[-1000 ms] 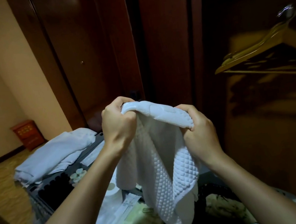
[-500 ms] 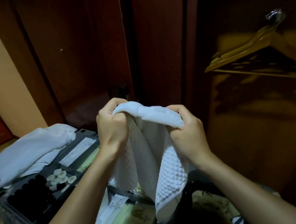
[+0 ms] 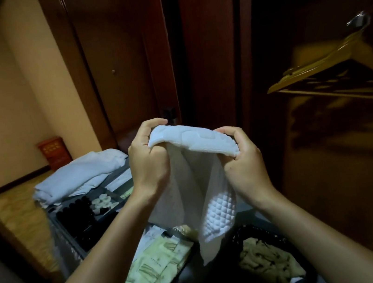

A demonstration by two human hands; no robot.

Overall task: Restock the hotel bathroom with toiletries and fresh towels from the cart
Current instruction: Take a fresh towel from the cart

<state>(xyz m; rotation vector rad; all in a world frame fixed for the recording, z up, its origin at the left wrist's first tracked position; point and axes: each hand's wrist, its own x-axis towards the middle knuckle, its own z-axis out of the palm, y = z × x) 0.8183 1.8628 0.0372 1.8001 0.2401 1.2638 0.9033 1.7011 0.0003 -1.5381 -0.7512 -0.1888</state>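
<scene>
Above the cart, both hands hold a white towel up at chest height; the left hand has its grip clamped on the towel's upper left corner, fingers curled over the smooth hem; the right hand has its grip clamped on the upper right corner, thumb pressed against the edge; between the two fists the hem arches in a short band, and the rest of the cloth hangs straight down in loose folds, its quilted diamond weave showing on the lower right part; the bottom end dangles just over the cart's contents. Below and to the left, folded white towels lie stacked at the far end of the cart; next to them a tray section holds dark bottles packed closely, with small white caps just beside them; nearer the person, pale green sachets lie heaped in another compartment; to the right a dark basket holds more pale packets. Behind stand dark wooden doors; a wooden hanger hangs at the right; a small red box sits on the floor by the wall.
</scene>
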